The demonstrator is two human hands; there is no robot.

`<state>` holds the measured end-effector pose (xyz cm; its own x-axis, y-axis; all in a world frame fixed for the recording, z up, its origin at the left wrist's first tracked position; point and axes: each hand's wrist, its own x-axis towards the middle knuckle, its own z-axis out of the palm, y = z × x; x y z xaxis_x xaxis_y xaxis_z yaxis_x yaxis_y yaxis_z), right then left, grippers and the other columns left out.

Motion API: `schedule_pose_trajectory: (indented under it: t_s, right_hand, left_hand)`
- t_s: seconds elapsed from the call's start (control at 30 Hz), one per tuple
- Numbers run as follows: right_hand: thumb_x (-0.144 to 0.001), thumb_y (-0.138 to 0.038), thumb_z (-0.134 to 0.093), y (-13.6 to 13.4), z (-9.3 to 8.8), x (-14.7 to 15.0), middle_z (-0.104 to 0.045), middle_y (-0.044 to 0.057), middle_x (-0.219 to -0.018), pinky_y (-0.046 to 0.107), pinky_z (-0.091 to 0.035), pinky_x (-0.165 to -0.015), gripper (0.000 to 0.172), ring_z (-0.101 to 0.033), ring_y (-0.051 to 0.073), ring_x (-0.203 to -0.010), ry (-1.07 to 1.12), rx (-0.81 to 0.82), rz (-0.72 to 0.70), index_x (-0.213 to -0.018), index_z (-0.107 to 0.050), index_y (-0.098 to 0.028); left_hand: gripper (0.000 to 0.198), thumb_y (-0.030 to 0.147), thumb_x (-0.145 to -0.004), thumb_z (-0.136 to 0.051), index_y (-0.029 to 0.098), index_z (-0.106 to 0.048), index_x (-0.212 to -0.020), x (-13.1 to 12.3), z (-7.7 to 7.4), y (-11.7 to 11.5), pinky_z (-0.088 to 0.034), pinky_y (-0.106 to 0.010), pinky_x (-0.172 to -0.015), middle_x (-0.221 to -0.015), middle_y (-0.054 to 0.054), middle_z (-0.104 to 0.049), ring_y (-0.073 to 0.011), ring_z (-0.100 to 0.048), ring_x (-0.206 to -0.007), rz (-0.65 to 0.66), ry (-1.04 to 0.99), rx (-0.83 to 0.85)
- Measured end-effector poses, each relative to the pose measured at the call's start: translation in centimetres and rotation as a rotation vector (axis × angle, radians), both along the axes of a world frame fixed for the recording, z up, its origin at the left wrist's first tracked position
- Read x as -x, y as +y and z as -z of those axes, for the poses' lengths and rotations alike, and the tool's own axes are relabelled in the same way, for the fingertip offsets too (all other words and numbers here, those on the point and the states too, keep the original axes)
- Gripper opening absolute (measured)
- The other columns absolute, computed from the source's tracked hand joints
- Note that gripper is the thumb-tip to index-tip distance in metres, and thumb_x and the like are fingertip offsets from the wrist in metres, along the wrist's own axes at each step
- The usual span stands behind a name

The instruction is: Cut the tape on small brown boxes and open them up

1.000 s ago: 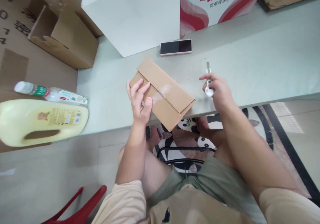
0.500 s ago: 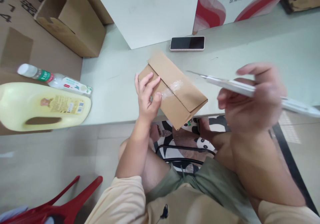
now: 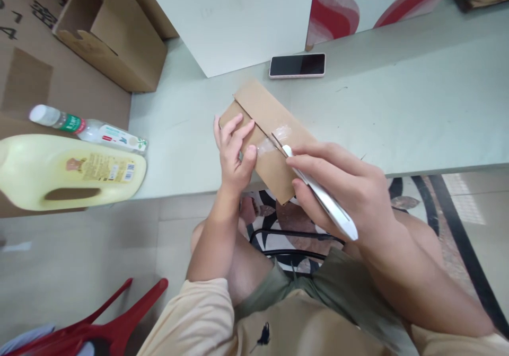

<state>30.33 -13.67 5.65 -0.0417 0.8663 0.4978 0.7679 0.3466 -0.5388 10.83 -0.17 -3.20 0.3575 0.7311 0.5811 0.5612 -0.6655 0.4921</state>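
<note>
A small flat cardboard box point(image 3: 262, 112) lies at the near edge of the pale green table point(image 3: 397, 101), its flap sealed with clear tape. My left hand point(image 3: 234, 152) rests on the box's left end, fingers curled over it and pressing it down. My right hand point(image 3: 342, 186) is wrapped round a white utility knife point(image 3: 322, 197). The knife's tip touches the tape at the flap seam. My right hand covers the box's right end.
A phone point(image 3: 297, 65) lies face up behind the box. A white box point(image 3: 234, 17) and a red-and-white carton point(image 3: 366, 1) stand at the back. Open cardboard boxes point(image 3: 111, 38), a water bottle point(image 3: 87, 128) and a yellow jug point(image 3: 67, 170) are at the left. A red chair point(image 3: 115, 319) is below.
My right hand lifted the knife from the table at the right, swung it across, and brought its tip down onto the taped seam. My left hand stayed on the box.
</note>
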Motion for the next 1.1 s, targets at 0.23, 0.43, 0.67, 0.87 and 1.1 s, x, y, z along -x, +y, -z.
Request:
schedule_pose_trajectory:
  t_s: [0.23, 0.43, 0.67, 0.87, 1.1]
  right_hand:
    - [-0.097, -0.019, -0.057, 0.1, 0.6, 0.6, -0.078, 0.004, -0.118, 0.026, -0.055, -0.07, 0.024, -0.075, 0.014, -0.085, -0.09, -0.102, -0.078, -0.114, -0.073, -0.025]
    - [-0.096, -0.015, -0.058, 0.2, 1.0, 0.9, -0.078, 0.005, -0.116, 0.026, -0.052, -0.065, 0.021, -0.074, 0.013, -0.081, -0.139, -0.143, -0.082, -0.109, -0.073, -0.021]
    - [-0.092, -0.014, -0.062, 0.2, 1.3, 1.3, -0.078, 0.003, -0.116, 0.025, -0.05, -0.062, 0.018, -0.072, 0.012, -0.075, -0.128, -0.138, -0.06, -0.105, -0.073, -0.02]
    - [-0.095, -0.016, -0.058, 0.3, 1.4, 1.8, -0.079, 0.002, -0.115, 0.025, -0.05, -0.062, 0.019, -0.075, 0.013, -0.081, -0.128, -0.115, 0.041, -0.105, -0.073, -0.022]
    - [-0.091, -0.016, -0.057, -0.1, 1.0, 1.4, -0.079, 0.004, -0.102, 0.026, -0.055, -0.064, 0.019, -0.074, 0.014, -0.077, 0.042, -0.145, 0.058, -0.094, -0.075, -0.023]
  left_hand:
    - [0.057, 0.064, -0.1, -0.032, 0.029, -0.063, -0.132, 0.1, 0.1, 0.1, -0.015, -0.057, -0.132, -0.138, -0.007, -0.062, -0.0273, -0.05, -0.142, 0.03, -0.004, 0.004]
    - [0.056, 0.064, -0.1, -0.032, 0.029, -0.063, -0.132, 0.1, 0.1, 0.2, -0.014, -0.057, -0.132, -0.139, -0.007, -0.062, -0.0276, -0.051, -0.141, 0.027, -0.007, -0.007]
    - [0.061, 0.067, -0.099, -0.029, 0.028, -0.065, -0.129, -0.2, 0.0, 0.0, -0.018, -0.057, -0.131, -0.137, -0.007, -0.063, -0.0267, -0.054, -0.139, -0.011, -0.015, -0.028]
    - [0.058, 0.066, -0.099, -0.032, 0.029, -0.065, -0.13, -0.1, 0.0, 0.0, -0.016, -0.057, -0.132, -0.137, -0.007, -0.063, -0.0275, -0.051, -0.141, -0.003, 0.0, 0.005]
    - [0.061, 0.069, -0.098, -0.03, 0.028, -0.065, -0.128, -0.2, 0.1, 0.1, -0.016, -0.057, -0.131, -0.134, -0.008, -0.064, -0.0275, -0.054, -0.138, 0.005, -0.018, -0.023]
